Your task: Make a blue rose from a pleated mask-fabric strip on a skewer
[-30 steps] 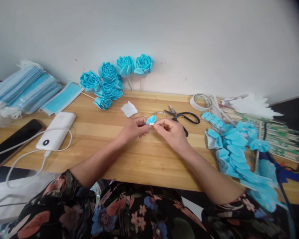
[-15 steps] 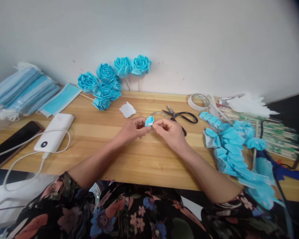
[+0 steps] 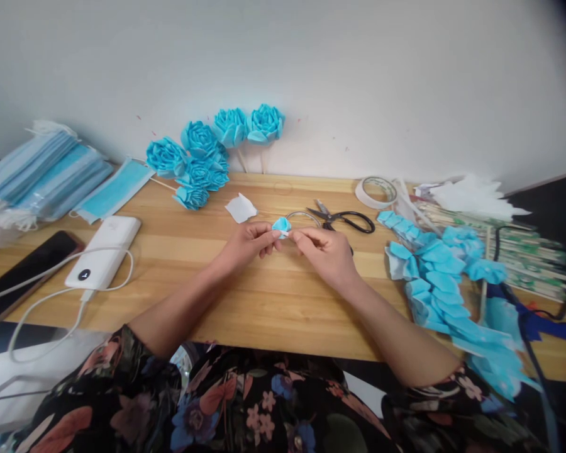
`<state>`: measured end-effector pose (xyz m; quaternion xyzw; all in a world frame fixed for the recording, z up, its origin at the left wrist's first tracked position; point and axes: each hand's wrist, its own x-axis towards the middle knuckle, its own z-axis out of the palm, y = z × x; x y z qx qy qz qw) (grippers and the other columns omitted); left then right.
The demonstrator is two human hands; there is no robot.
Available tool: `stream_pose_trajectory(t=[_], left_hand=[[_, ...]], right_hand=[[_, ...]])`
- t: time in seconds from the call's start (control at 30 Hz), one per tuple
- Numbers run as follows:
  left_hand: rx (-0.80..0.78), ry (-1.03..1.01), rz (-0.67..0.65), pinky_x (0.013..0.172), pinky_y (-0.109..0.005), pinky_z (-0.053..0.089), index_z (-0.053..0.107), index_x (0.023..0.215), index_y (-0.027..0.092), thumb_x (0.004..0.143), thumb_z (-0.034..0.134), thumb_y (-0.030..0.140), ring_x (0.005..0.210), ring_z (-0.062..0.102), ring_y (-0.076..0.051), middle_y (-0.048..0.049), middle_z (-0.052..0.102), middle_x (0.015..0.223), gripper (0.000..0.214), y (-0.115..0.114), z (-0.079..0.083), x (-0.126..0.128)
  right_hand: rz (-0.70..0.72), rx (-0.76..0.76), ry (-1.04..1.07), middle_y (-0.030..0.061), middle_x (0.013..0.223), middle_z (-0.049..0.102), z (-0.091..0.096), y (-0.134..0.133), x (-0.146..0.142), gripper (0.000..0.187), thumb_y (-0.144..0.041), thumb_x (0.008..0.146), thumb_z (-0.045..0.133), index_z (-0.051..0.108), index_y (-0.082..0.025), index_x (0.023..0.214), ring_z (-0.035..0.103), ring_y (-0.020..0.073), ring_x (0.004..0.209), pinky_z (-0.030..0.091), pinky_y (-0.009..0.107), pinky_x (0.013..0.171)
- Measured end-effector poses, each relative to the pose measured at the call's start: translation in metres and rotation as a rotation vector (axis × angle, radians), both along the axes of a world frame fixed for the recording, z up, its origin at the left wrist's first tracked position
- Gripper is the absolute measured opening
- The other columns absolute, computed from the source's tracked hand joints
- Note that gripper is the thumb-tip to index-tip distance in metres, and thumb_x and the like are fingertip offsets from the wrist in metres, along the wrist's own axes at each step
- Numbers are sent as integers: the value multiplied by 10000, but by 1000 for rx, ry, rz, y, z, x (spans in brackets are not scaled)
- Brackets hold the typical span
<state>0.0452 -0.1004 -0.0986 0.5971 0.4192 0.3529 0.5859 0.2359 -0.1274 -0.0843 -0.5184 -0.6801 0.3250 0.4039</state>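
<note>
Over the middle of the table, my left hand [image 3: 248, 246] pinches a small blue fabric petal [image 3: 282, 224] between thumb and fingers. My right hand [image 3: 329, 253] is closed in a pinch at the petal's lower right edge, where a narrow white strip [image 3: 283, 234] shows. What the strip is made of is too small to tell. Just beyond my right hand lie black-handled scissors [image 3: 357, 220], partly covered by it. A thin pale ring [image 3: 302, 214] is partly hidden behind the right fingers. A white scrap [image 3: 240, 208] lies beyond my left hand.
Blue fabric flowers [image 3: 200, 170] on sticks rest near the wall. Face masks [image 3: 47, 173], a phone [image 3: 26, 274] and a cabled power bank [image 3: 104, 251] lie left. To the right are a tape roll [image 3: 376, 192], blue petal strips [image 3: 441, 283] and green-marked packets [image 3: 528, 255].
The blue petal has turned in my fingers and shifted slightly left. My right hand has drawn a little to the right of it, still pinched.
</note>
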Motion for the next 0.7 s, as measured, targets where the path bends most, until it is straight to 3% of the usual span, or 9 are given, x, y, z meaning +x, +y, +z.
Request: stream_pose_trajectory(t=[0.17, 0.33, 0.5, 0.63, 0.7], left_hand=[[-15, -39, 6, 476, -197, 385, 681, 679, 129, 788, 687, 518, 502, 484, -74, -13, 600, 581, 404, 0, 0, 0], [15, -38, 78, 475, -192, 372, 693, 675, 124, 792, 688, 510, 516, 489, -75, -19, 599, 584, 403, 0, 3, -3], [-27, -39, 31, 482, -197, 392, 697, 688, 129, 791, 683, 524, 525, 497, -81, -22, 610, 596, 409, -1, 5, -1], [-38, -43, 33, 482, -194, 383, 694, 683, 130, 795, 677, 538, 513, 485, -77, -8, 575, 562, 423, -1, 5, 0], [-40, -40, 16, 482, -194, 379, 694, 683, 131, 795, 675, 543, 511, 482, -77, -5, 568, 557, 427, 0, 4, 0]], right_hand=[[-95, 145, -48, -16, 520, 607, 9, -7, -1, 305, -293, 878, 558, 697, -177, 634, 474, 88, 465, 361, 226, 480], [-282, 197, 28, -5, 569, 668, 13, -1, 6, 262, -303, 877, 565, 710, -181, 697, 568, 119, 498, 462, 262, 530], [-172, 81, 96, -11, 598, 665, 9, 2, 9, 271, -341, 900, 549, 706, -187, 743, 572, 110, 515, 485, 264, 540], [-134, 61, 233, 6, 763, 691, 3, 6, 9, 217, -359, 893, 571, 697, -210, 987, 613, 122, 634, 516, 269, 588], [-85, 36, 265, 28, 901, 698, -1, 10, 9, 286, -347, 859, 608, 648, -229, 1116, 639, 144, 754, 530, 273, 616]])
